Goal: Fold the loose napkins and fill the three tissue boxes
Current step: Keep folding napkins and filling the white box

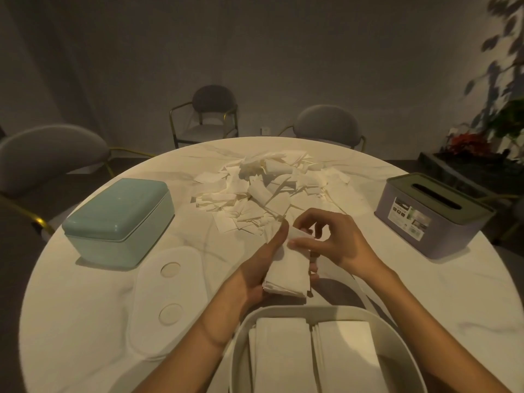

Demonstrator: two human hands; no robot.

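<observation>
While my left hand (255, 275) cradles the folded stack (286, 275), my right hand (326, 239) pinches its top napkin (300, 234) — I'd square edges before lowering it into the white box (241, 336).

Left hand (255, 268) at frame centre, palm up, thumb extended, cupping a folded stack, right hand (326, 239) just right of it, fingers curled, pinching the top fold, forearms rising from the bottom edge
</observation>
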